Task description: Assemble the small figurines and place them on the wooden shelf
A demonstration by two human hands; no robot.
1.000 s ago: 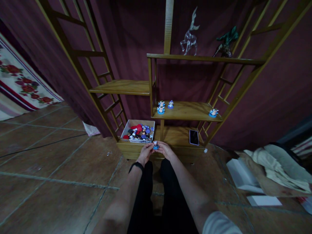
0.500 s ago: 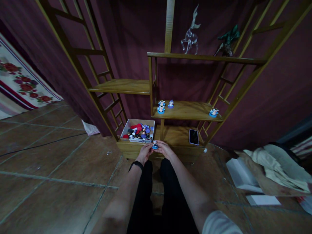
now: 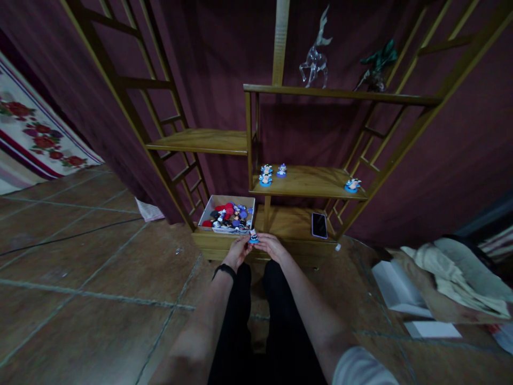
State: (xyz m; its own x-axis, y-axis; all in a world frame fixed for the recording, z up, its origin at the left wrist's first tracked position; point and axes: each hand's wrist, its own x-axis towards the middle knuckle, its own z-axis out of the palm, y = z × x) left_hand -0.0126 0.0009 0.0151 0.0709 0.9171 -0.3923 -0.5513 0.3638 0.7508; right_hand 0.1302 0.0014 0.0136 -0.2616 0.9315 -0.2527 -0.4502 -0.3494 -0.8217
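Observation:
My left hand [image 3: 238, 251] and my right hand [image 3: 271, 246] meet in front of the lowest board of a wooden shelf unit [image 3: 304, 184]. Together they pinch a small figurine on a blue base [image 3: 253, 237]. Just behind it stands a white box [image 3: 227, 215] filled with several little toys. On the middle shelf stand three similar blue-based figurines [image 3: 265, 176] at the left and one more figurine [image 3: 352, 185] at the right end. A black band circles my left wrist.
A phone [image 3: 319, 225] lies on the bottom board at the right. A glass deer [image 3: 315, 56] and a dark green ornament [image 3: 374, 67] stand on the top shelf. Cloth and white boxes [image 3: 401, 291] lie on the tiled floor at right.
Both hands have edged slightly up and toward the box with the figurine still between them. The view has shifted a little.

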